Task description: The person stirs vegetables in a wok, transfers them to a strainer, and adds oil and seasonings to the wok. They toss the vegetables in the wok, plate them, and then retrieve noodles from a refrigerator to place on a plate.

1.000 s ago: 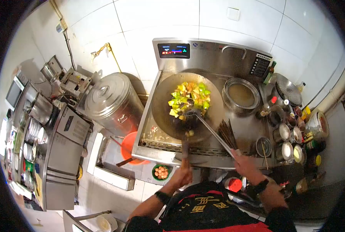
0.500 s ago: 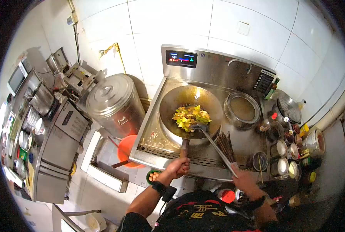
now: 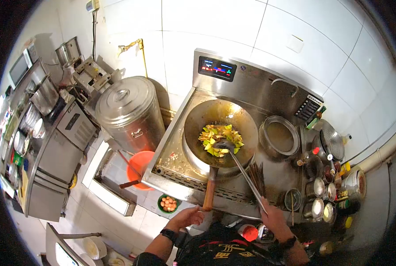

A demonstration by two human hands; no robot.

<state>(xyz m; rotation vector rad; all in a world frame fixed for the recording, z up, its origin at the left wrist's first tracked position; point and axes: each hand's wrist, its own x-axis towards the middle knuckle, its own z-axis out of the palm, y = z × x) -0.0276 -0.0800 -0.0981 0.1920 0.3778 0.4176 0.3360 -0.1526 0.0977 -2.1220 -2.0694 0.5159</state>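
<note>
A steel wok (image 3: 198,119) sits on the stove with green and yellow vegetable pieces (image 3: 212,135) in it. Its wooden handle (image 3: 208,195) points toward me. My left hand (image 3: 187,217) is just below the handle's end, off it, fingers loosely apart and empty. My right hand (image 3: 273,217) grips the long handle of a metal ladle (image 3: 244,175). The ladle's bowl rests among the vegetables at the near side of the wok.
A large lidded steel pot (image 3: 129,111) stands left of the stove, above an orange bucket (image 3: 140,164) and a green bowl of eggs (image 3: 168,204). To the right are a steel basin of liquid (image 3: 280,135) and several seasoning tins (image 3: 326,195).
The wok, lifted and tilted with food tossed up a second ago, has settled on the stove. My left hand has let go of its handle. The ladle stays in the wok.
</note>
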